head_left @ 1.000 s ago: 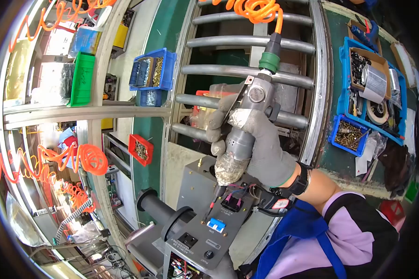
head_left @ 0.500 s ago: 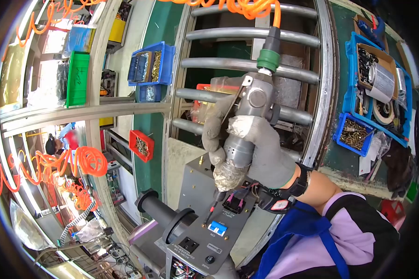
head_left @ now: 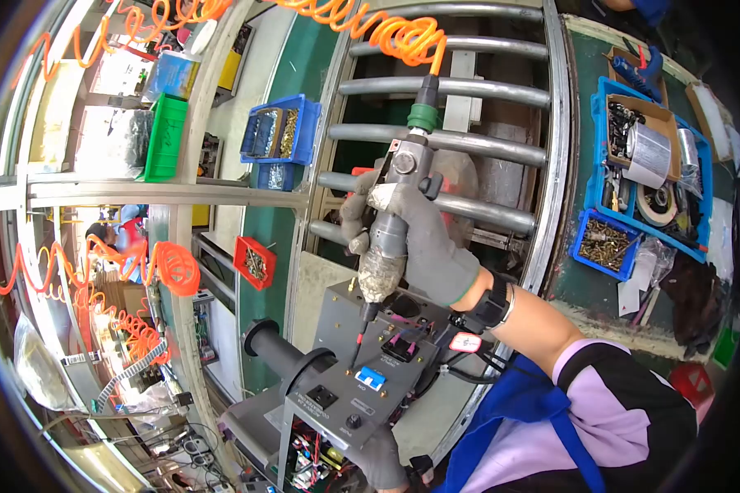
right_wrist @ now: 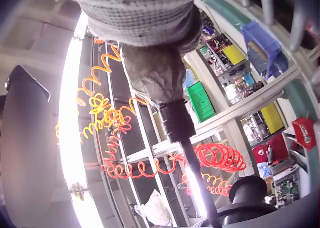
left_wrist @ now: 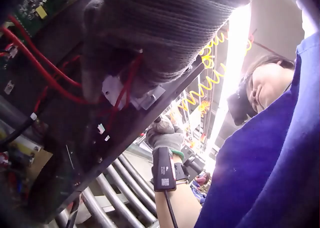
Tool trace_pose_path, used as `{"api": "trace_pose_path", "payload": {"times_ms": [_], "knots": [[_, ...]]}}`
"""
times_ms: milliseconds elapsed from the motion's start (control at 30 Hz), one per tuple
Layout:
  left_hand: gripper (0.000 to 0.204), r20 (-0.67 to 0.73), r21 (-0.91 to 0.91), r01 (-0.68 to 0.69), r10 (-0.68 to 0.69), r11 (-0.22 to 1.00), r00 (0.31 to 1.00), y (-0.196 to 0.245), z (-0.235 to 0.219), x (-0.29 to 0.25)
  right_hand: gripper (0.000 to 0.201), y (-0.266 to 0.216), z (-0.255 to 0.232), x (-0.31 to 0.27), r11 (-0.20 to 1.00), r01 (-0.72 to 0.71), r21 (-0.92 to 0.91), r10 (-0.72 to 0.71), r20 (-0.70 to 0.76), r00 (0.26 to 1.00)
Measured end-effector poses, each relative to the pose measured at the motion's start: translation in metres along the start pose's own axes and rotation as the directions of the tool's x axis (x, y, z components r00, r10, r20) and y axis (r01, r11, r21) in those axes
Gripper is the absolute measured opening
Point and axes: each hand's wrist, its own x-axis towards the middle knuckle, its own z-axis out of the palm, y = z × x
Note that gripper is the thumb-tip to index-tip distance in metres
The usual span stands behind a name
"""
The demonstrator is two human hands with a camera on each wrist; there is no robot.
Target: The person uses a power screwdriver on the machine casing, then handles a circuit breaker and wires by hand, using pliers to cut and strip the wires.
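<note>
My gloved right hand (head_left: pixel 427 238) grips a pneumatic screwdriver (head_left: pixel 384 271) whose nose is wrapped in tape. Its long bit (head_left: pixel 362 335) slants down to the dark grey control panel (head_left: pixel 349 415), with the tip right beside the blue breaker switch (head_left: pixel 371 378). In the right wrist view the screwdriver (right_wrist: pixel 152 73) points downward below the glove. My gloved left hand (head_left: pixel 382 460) is at the panel's underside, partly hidden. The left wrist view has that hand (left_wrist: pixel 160 33) bent inside the housing, around red wires (left_wrist: pixel 42 70) and a white part (left_wrist: pixel 114 90); whether it grips them I cannot tell.
A black spool holder (head_left: pixel 284 353) juts from the machine's far side. Behind it run metal rollers (head_left: pixel 444 86). Blue bins (head_left: pixel 284 131) and a red bin (head_left: pixel 253 263) stand left; a blue tray (head_left: pixel 608 164) and a screw bin (head_left: pixel 607 242) are right. An orange coiled hose (head_left: pixel 403 37) feeds the screwdriver.
The screwdriver's upper end has swung left and stands steeper, its tip still beside the breaker switch. The head view has shifted, and more of my left hand shows below the panel.
</note>
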Motion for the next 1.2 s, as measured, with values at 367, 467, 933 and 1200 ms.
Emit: {"api": "trace_pose_path", "payload": {"times_ms": [367, 467, 933, 1200], "knots": [[0.061, -0.103, -0.106, -0.094, 0.083, 0.990, 0.991, 0.014, 0.001, 0.002, 0.025, 0.005, -0.005, 0.012, 0.998, -0.053, -0.022, 0.055, 0.056, 0.997], [0.059, -0.069, -0.191, -0.082, 0.070, 0.978, 0.995, 0.016, 0.000, 0.003, 0.026, 0.005, -0.004, 0.015, 0.994, -0.107, 0.003, 0.106, 0.069, 0.992], [0.060, -0.115, -0.378, -0.071, 0.029, 0.923, 0.993, -0.007, 0.006, 0.000, 0.021, 0.000, -0.007, 0.027, 1.000, -0.001, 0.021, -0.001, 0.069, 0.998], [0.050, 0.029, -0.226, -0.200, 0.212, 0.953, 0.977, -0.010, 0.009, -0.078, 0.023, -0.127, -0.048, -0.056, 0.805, 0.178, -0.567, -0.146, 0.101, 0.984]]}}
